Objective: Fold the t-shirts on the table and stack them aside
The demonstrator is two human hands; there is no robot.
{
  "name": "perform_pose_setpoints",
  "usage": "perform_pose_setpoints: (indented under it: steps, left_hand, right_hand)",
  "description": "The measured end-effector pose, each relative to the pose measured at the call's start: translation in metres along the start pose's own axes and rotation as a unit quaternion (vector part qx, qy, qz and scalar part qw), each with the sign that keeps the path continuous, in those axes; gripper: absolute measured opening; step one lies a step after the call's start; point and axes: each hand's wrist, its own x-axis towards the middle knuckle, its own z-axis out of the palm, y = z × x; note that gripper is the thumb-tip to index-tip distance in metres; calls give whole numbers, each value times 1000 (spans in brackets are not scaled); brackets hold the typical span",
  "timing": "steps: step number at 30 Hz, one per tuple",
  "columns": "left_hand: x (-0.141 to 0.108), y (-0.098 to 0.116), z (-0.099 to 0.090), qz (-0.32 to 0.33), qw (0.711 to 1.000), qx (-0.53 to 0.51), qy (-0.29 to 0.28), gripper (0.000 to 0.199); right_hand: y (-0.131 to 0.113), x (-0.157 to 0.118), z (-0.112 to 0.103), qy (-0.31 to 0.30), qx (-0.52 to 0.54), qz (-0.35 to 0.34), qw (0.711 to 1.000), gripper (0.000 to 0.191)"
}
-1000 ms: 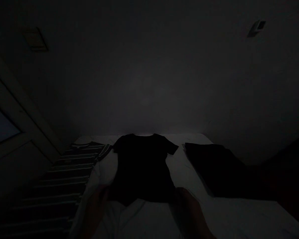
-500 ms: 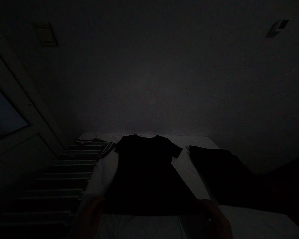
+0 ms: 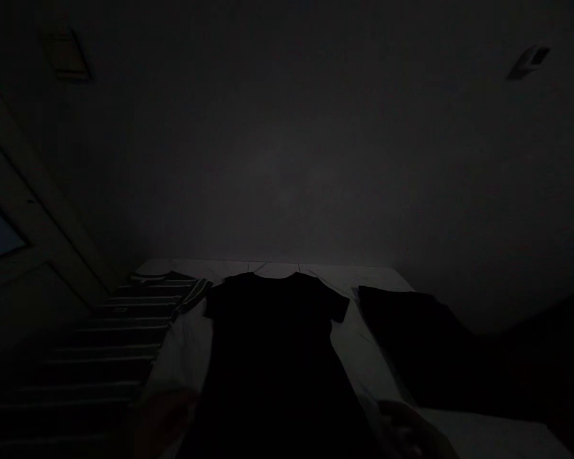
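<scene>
Showing my left hand (image 3: 165, 421) and right hand (image 3: 409, 430) at the bottom edge of the frame, one on each side of the near end of a black T-shirt (image 3: 272, 357). The T-shirt lies flat on a white sheet (image 3: 363, 347) covering a bed, at the centre of the lower half of the frame. Its long axis runs nearly straight away from me, with the collar (image 3: 275, 275) at the far end, the sleeves spread to either side, and the hem cut off by the bottom of the frame.

My left hand lies just beside the lower left edge of the T-shirt, over the sheet. My right hand is at the lower right edge. Neither hand is clearly nearer. The light is very low and both hands are dark and partly out of frame, so I cannot tell whether my fingers (image 3: 392, 424) are spread, closed or pinching the cloth.

Also shown: a striped shirt (image 3: 124, 331) spread at lower left, its sleeve just beside the T-shirt's left sleeve; a dark folded cloth (image 3: 411, 344) at right, well clear of the T-shirt; a door (image 3: 33, 217) at left; and a small fitting (image 3: 529, 62) on the wall at upper right.
</scene>
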Motion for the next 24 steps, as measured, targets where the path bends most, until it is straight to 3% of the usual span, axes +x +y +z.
perform_pose_setpoints:
  steps: [2,4,6,8,11,13,20,24]
  left_hand:
    - [60,29,-12,40,999,13,14,40]
    - [121,59,-9,88,994,52,42,44]
    - [167,82,8,120,983,117,77,48]
    - [195,94,32,131,969,192,84,52]
    - [207,95,62,111,957,262,57,56]
    - [206,92,71,102,957,267,41,58]
    - [205,82,73,110,965,239,11,62]
    - [222,72,65,112,967,229,25,58]
  right_hand:
    - [-23,51,3,-13,-2,2,1000,53]
    - [-48,109,13,-24,-69,48,996,54]
    - [-67,162,24,-7,-158,96,983,48]
    - [-78,201,34,10,-184,108,977,45]
    - [-80,234,37,25,-196,104,975,28]
    - [-78,245,33,45,-200,95,974,24]
    - [-74,255,25,100,-207,78,970,36]
    - [-79,257,30,132,-237,55,961,44]
